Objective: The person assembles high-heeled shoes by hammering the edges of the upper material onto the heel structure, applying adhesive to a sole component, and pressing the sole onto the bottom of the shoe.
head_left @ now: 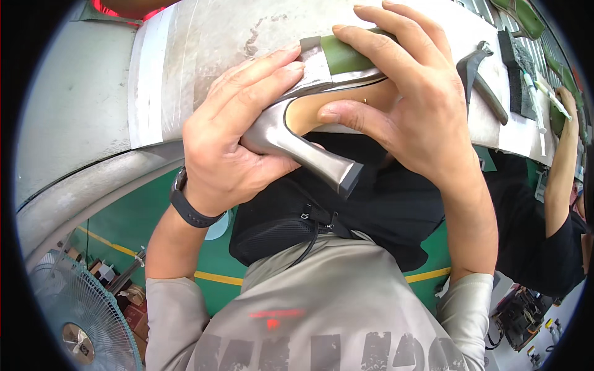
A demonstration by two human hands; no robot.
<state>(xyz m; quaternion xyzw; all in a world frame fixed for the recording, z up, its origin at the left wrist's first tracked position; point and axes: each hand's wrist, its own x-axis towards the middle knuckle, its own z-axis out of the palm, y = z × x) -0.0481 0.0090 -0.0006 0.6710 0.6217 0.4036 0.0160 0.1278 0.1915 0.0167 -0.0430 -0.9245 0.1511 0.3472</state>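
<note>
Green floor [133, 210] lies below; our left hand [229, 136] clasps 1 shoe [306, 111] by its silver back [266, 128], our right hand [427, 93] holds its green side [346, 57], fingers parted.

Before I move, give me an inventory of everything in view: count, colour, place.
Shiny high-heeled shoe: one, silver, green and tan, between the hands
Covered workbench: one, whitish, behind the shoe
Hammer: one, dark, bench right
Rough rectangular block: one, black, beside the hammer
Slender pen-like tools: two, mainly white, by the block
Other shoe pieces: several, green, right edge
Caged fan: one, teal, lower left
Ribbed pouch: one, black, at waist
Floor: one, green, yellow-lined, below
Co-worker's hand: one, bare, far right
Left hand: one, bare, around heel end
Right hand: one, bare, at green front
</note>
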